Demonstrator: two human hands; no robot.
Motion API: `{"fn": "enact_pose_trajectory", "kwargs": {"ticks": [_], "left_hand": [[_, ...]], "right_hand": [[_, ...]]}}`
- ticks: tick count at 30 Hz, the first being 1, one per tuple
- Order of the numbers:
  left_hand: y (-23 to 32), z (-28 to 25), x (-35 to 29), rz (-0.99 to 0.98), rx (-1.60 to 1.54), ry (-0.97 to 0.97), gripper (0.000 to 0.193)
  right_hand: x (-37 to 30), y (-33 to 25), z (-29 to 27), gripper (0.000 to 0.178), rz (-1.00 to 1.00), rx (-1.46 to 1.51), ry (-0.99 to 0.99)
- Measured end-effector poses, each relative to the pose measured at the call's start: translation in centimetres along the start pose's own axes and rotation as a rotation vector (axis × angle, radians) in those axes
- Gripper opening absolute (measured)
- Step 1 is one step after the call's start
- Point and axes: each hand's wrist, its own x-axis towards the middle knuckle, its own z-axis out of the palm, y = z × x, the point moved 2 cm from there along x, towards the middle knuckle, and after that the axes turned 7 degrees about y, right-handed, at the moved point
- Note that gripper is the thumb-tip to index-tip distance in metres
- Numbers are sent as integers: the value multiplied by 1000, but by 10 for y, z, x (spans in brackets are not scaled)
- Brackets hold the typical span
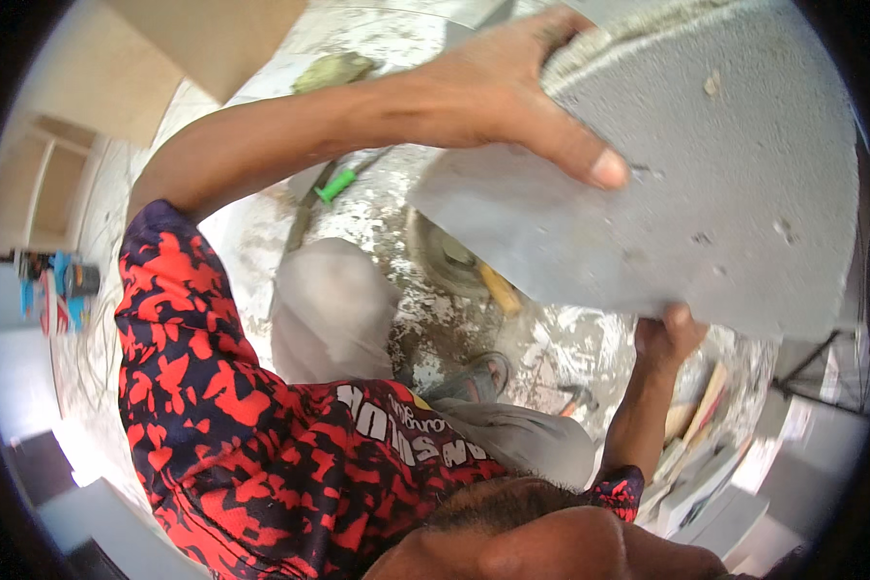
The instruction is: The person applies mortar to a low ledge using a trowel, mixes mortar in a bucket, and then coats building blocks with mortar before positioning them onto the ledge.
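A large grey slab, pitted on its flat face and rough with a pale crust along its upper edge, is held up in front of me, tilted. My left hand grips its upper left edge, with the thumb flat on the face and the other fingers mostly hidden behind. Under the lower edge my right hand is closed on the slab, its thumb at the rim and the fingers largely out of sight. Partly covered by the slab, a round pan stands on the floor with a yellow handle beside it.
A green-handled tool lies on the white-splattered floor, near a crumpled yellowish lump. Pale wooden boxes stand at the far left, above a blue power tool. Wood strips and grey pieces lie at the right.
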Motion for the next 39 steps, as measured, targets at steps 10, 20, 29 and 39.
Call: {"fn": "enact_pose_trajectory", "kwargs": {"ticks": [10,20,29,39], "left_hand": [[-44,-126,-179,-423,923,488,101],[-93,-146,-323,-1089,715,793,93],[-94,-160,-383,-1128,1046,730,90],[-124,-154,-420,-1201,1112,684,87]], "right_hand": [[-32,140,140,43,-197,-1232,-1240],[-29,202,135,40,40,-1434,-1521],[-4,82,90,39,409,-1256,-832],[-13,116,85,48,66,-1398,-1055]]}}
